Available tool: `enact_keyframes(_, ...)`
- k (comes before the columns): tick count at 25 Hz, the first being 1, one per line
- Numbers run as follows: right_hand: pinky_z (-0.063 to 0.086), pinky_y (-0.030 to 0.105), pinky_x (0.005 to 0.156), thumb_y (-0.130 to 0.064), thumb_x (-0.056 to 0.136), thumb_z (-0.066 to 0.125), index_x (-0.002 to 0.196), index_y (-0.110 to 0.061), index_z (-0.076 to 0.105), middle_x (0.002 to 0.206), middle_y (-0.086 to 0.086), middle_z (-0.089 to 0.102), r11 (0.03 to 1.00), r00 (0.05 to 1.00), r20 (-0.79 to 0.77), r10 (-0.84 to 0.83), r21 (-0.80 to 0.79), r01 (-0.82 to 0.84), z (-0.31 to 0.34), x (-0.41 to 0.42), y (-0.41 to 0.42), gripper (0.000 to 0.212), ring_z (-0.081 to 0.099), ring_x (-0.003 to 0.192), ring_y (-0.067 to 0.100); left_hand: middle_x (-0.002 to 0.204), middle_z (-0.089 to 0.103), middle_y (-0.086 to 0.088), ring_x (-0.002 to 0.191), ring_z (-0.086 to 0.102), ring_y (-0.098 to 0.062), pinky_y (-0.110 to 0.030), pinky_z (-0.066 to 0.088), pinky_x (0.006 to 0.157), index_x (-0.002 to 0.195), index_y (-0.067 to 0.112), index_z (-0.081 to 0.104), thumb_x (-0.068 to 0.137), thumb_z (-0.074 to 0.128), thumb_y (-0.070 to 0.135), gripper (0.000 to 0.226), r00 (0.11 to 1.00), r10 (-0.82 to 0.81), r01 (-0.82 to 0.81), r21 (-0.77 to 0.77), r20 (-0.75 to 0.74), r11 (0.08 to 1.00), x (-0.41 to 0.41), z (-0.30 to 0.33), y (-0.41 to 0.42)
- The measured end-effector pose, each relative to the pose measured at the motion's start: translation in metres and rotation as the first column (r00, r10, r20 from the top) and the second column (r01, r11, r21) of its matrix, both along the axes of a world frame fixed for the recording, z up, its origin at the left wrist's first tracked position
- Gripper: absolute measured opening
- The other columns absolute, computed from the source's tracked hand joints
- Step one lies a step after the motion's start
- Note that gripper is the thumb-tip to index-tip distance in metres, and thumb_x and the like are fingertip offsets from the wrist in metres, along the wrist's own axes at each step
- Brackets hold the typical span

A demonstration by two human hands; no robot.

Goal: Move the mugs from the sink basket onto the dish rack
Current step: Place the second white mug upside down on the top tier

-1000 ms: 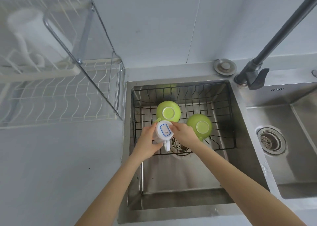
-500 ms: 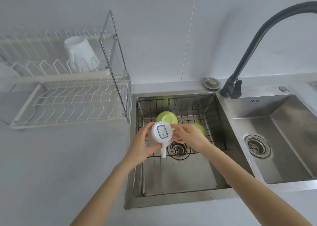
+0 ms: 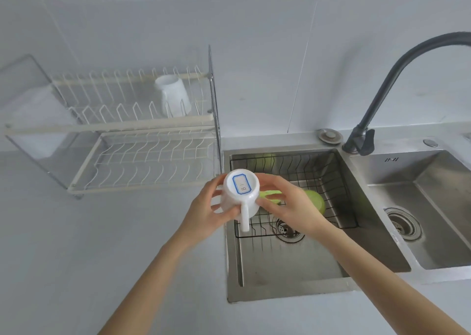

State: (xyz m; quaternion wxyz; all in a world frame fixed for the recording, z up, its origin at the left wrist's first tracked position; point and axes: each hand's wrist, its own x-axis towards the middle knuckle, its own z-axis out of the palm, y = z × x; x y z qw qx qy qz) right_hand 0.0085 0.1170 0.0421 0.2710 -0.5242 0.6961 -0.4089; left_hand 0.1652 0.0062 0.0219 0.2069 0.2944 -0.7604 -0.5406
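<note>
Two bare forearms reach up from the bottom edge and meet over the left rim of the sink (image 3: 293, 292). Between them is a white mug (image 3: 240, 194), held upside down so its flat base with a blue-bordered label faces up and its handle points back toward the person. The left hand (image 3: 204, 211) cups the mug's left side: the thumb lies against the near wall beside the handle and the fingers curl round the far left wall. The right hand (image 3: 290, 207) presses its fingertips against the right wall, the fingers slightly spread. The mug is clear of the wire and hangs above the basket's front left corner.

Just behind the right hand, a green mug (image 3: 317, 201) lies in the black wire sink basket (image 3: 339, 182), mostly hidden by the knuckles; a second green mug (image 3: 270, 195) shows only as a sliver between mug and palm.

Farther left, on the counter (image 3: 76, 245), stands the dish rack (image 3: 142, 156). Its lower tier holds nothing visible; on its upper tier another white mug (image 3: 173, 96) sits upside down near the right end. A dark tap (image 3: 382, 92) arches behind the sink.
</note>
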Motion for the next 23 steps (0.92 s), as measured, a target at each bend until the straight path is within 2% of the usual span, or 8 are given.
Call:
enact_keyframes(3,0.048,0.012,0.088,-0.011,0.084,0.062,0.122,-0.021,0.054,0.118,-0.002,0.063,0.998,1.0,0.01,-0.002,-0.056,0.003,0.01,0.022,-0.013,0.04,0.06,0.104,0.01,0.122,0.047,0.024,0.105,0.047,0.017,-0.015,0.043,0.088,0.109,0.054,0.037,0.058,0.065,0.048,0.059,1.0,-0.013,0.013,-0.086,0.008,0.996,0.025,0.013,-0.013)
enact_keyframes(6,0.052,0.021,0.091,-0.013,0.083,0.064,0.122,-0.019,0.055,0.116,0.002,0.066,0.996,1.0,0.01,-0.004,-0.09,0.005,0.022,0.043,-0.03,0.04,0.062,0.104,0.013,0.12,0.048,0.025,0.107,0.047,0.015,-0.018,0.042,0.092,0.106,0.058,0.037,0.056,0.061,0.052,0.056,1.0,-0.011,0.012,-0.145,0.009,0.989,0.05,0.028,-0.029)
enact_keyframes(11,0.049,0.007,0.082,-0.015,0.083,0.065,0.122,-0.019,0.053,0.107,-0.002,0.066,0.989,1.0,-0.009,0.024,-0.146,-0.025,0.046,0.075,-0.062,0.041,0.063,0.097,0.009,0.114,0.049,0.028,0.1,0.049,0.016,-0.016,0.041,0.089,0.103,0.059,0.038,0.055,0.058,0.053,0.052,1.0,-0.008,0.003,-0.248,-0.018,0.969,0.084,0.057,-0.061)
enact_keyframes(14,0.049,0.009,0.082,-0.015,0.083,0.065,0.121,-0.019,0.053,0.106,0.0,0.065,0.981,1.0,-0.016,0.022,-0.194,-0.025,0.063,0.091,-0.08,0.04,0.062,0.095,0.007,0.114,0.05,0.029,0.099,0.049,0.016,-0.015,0.04,0.088,0.104,0.058,0.039,0.057,0.058,0.053,0.051,0.999,-0.011,0.0,-0.3,-0.032,0.954,0.101,0.076,-0.08)
enact_keyframes(19,0.048,0.003,0.077,-0.017,0.082,0.065,0.121,-0.018,0.052,0.105,0.0,0.064,0.969,0.996,-0.088,0.029,-0.241,-0.05,0.097,0.107,-0.111,0.04,0.062,0.09,0.0,0.113,0.052,0.023,0.104,0.05,0.007,-0.015,0.039,0.087,0.114,0.044,0.041,0.057,0.056,0.054,0.06,0.998,0.003,-0.028,-0.401,-0.063,0.916,0.116,0.108,-0.11)
enact_keyframes(23,0.051,0.017,0.086,-0.018,0.083,0.065,0.122,-0.016,0.051,0.107,0.001,0.064,0.964,0.984,-0.172,0.04,-0.254,-0.083,0.127,0.112,-0.14,0.042,0.063,0.096,0.011,0.108,0.052,0.024,0.097,0.049,0.012,-0.001,0.037,0.079,0.125,0.028,0.043,0.054,0.053,0.056,0.077,0.996,0.029,-0.065,-0.493,-0.08,0.868,0.121,0.138,-0.138)
